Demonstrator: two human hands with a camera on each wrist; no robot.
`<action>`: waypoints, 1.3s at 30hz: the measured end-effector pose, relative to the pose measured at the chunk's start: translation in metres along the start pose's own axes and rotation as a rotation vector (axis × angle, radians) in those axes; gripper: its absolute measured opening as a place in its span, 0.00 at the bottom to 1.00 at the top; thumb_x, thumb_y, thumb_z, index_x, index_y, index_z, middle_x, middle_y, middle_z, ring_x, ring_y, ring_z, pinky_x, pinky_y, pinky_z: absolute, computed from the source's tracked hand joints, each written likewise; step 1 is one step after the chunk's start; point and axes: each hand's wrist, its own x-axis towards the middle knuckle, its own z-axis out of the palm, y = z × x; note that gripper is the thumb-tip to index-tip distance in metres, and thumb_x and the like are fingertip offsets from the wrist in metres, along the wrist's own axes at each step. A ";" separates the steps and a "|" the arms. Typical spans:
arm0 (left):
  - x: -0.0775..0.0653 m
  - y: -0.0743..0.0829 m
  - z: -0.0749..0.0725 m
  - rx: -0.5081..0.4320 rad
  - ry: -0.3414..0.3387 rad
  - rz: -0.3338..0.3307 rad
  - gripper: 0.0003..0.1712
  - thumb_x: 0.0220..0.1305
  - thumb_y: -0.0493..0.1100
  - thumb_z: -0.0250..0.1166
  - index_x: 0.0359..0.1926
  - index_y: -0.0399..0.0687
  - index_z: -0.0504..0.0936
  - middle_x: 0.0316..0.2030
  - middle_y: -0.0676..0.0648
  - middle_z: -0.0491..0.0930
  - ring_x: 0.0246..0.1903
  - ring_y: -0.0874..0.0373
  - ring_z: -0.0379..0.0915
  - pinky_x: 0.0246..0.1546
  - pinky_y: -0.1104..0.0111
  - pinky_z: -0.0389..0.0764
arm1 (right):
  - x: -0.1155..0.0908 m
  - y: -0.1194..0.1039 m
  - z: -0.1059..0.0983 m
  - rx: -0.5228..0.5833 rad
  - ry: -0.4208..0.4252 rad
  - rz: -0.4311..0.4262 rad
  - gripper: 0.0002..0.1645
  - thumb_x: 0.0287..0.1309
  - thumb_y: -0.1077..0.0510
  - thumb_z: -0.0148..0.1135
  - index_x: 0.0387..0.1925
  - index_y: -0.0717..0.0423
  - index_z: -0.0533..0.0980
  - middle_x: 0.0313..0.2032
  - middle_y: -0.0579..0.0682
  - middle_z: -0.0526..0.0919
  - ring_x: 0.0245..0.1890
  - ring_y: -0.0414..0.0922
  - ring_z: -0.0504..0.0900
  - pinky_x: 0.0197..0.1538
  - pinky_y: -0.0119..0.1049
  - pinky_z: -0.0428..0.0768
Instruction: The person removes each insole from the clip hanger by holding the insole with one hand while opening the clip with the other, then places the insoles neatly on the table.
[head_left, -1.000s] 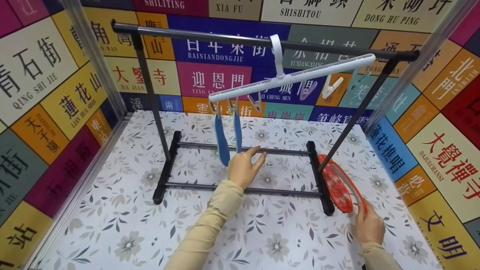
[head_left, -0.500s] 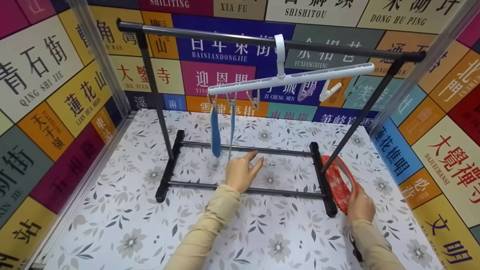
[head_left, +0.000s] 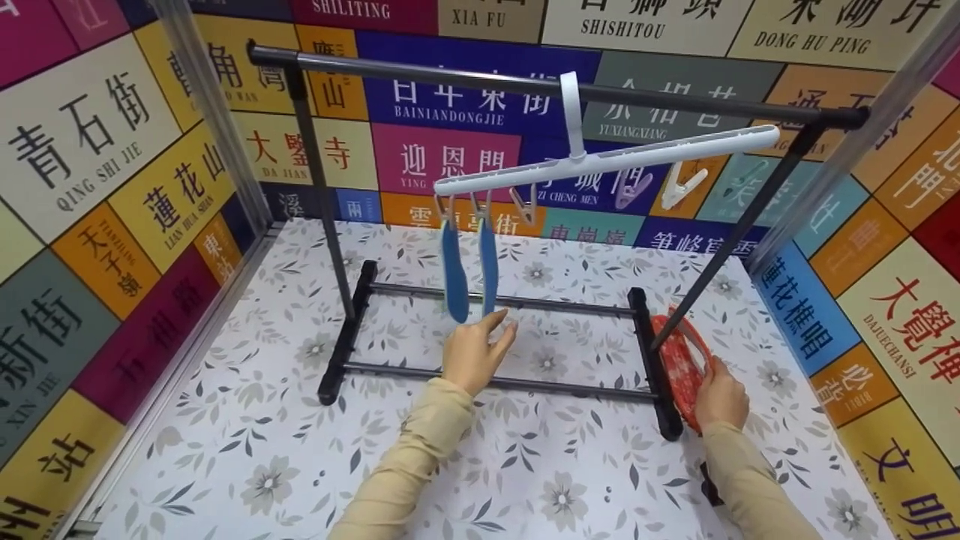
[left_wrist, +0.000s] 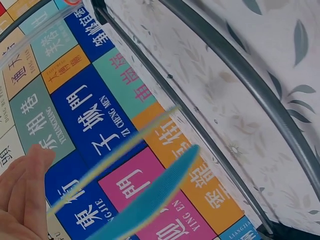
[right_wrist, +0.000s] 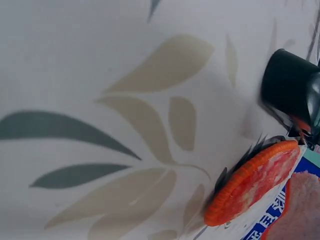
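Two blue insoles, a left one (head_left: pixel 454 279) and a right one (head_left: pixel 488 262), hang from clips at the left end of a white clip hanger (head_left: pixel 607 160). My left hand (head_left: pixel 475 356) is just below the right insole's lower end, thumb and forefinger apart, holding nothing. In the left wrist view its fingers (left_wrist: pixel 25 187) lie left of the insoles' yellow-edged sides. My right hand (head_left: pixel 722 401) pinches the edge of a red patterned insole with orange trim (head_left: pixel 679 367). This lies beside the rack's right foot; a second, overlapping red-edged piece (right_wrist: pixel 300 210) shows in the right wrist view.
The hanger hooks over the top bar of a dark metal rack (head_left: pixel 480 79) and tilts up to the right. An unused beige clip (head_left: pixel 526 206) and a white clip (head_left: pixel 684 187) hang from it. Floral cloth (head_left: pixel 262 457) covers the table, with sign-patterned walls (head_left: pixel 442 161) around.
My right hand has moved a little forward and left with the red insoles, toward the rack's foot. The hanger and blue insoles have swung and turned slightly. My left hand has hardly moved.
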 end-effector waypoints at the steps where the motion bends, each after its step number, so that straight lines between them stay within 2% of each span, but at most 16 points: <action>1: 0.000 -0.001 0.000 -0.009 0.000 -0.002 0.19 0.69 0.53 0.60 0.53 0.49 0.85 0.43 0.44 0.88 0.25 0.53 0.85 0.36 0.59 0.84 | 0.000 0.001 0.001 -0.009 -0.014 -0.002 0.20 0.73 0.59 0.46 0.60 0.63 0.72 0.48 0.78 0.77 0.43 0.78 0.76 0.45 0.69 0.72; 3: -0.001 -0.002 0.000 -0.010 0.000 -0.001 0.19 0.70 0.53 0.60 0.53 0.48 0.85 0.42 0.43 0.88 0.26 0.52 0.85 0.36 0.59 0.84 | -0.002 0.002 0.002 -0.033 -0.057 -0.001 0.20 0.72 0.60 0.46 0.60 0.62 0.72 0.47 0.79 0.77 0.42 0.79 0.76 0.44 0.69 0.72; 9: -0.004 -0.005 -0.001 0.018 0.015 0.009 0.19 0.69 0.53 0.61 0.51 0.47 0.86 0.43 0.44 0.88 0.17 0.58 0.80 0.34 0.60 0.84 | -0.008 0.006 0.010 -0.090 -0.203 -0.022 0.20 0.73 0.54 0.49 0.54 0.66 0.74 0.43 0.82 0.76 0.41 0.79 0.76 0.40 0.69 0.74; 14: -0.006 -0.008 0.000 0.010 0.016 -0.004 0.18 0.69 0.52 0.61 0.50 0.48 0.86 0.43 0.44 0.88 0.25 0.56 0.86 0.37 0.60 0.85 | -0.011 0.007 0.013 -0.103 -0.270 -0.063 0.23 0.75 0.50 0.45 0.52 0.67 0.71 0.43 0.83 0.75 0.42 0.79 0.76 0.41 0.69 0.73; 19: -0.008 -0.011 0.000 0.007 0.016 -0.015 0.18 0.68 0.52 0.62 0.50 0.49 0.86 0.44 0.44 0.88 0.24 0.56 0.86 0.38 0.59 0.85 | -0.012 0.004 0.014 -0.128 -0.314 -0.099 0.23 0.76 0.52 0.42 0.55 0.69 0.70 0.49 0.80 0.74 0.43 0.80 0.75 0.44 0.69 0.73; 24: -0.010 -0.013 0.001 0.024 0.006 -0.026 0.19 0.69 0.55 0.60 0.51 0.49 0.86 0.44 0.45 0.88 0.24 0.55 0.86 0.37 0.59 0.85 | -0.014 0.005 0.015 -0.136 -0.316 -0.118 0.24 0.75 0.56 0.40 0.59 0.71 0.69 0.60 0.74 0.70 0.47 0.79 0.74 0.48 0.69 0.73; 27: -0.011 -0.013 0.000 0.022 0.002 -0.026 0.20 0.70 0.55 0.59 0.52 0.49 0.86 0.44 0.45 0.88 0.26 0.54 0.86 0.37 0.58 0.84 | -0.013 0.006 0.016 -0.129 -0.311 -0.112 0.25 0.75 0.56 0.39 0.60 0.72 0.69 0.62 0.72 0.69 0.49 0.78 0.74 0.50 0.69 0.72; 32: -0.014 -0.016 -0.001 0.014 -0.006 -0.022 0.20 0.69 0.54 0.60 0.51 0.47 0.86 0.44 0.45 0.87 0.33 0.51 0.87 0.40 0.57 0.84 | -0.014 0.003 0.016 -0.113 -0.294 -0.076 0.26 0.75 0.56 0.38 0.60 0.72 0.69 0.59 0.75 0.70 0.49 0.79 0.74 0.50 0.69 0.72; 39: -0.018 -0.023 -0.007 0.035 -0.037 -0.056 0.21 0.70 0.56 0.58 0.52 0.49 0.86 0.46 0.47 0.87 0.28 0.54 0.87 0.39 0.56 0.84 | -0.022 -0.007 0.019 -0.056 -0.193 -0.071 0.27 0.76 0.55 0.38 0.60 0.72 0.70 0.56 0.77 0.73 0.50 0.78 0.74 0.51 0.68 0.71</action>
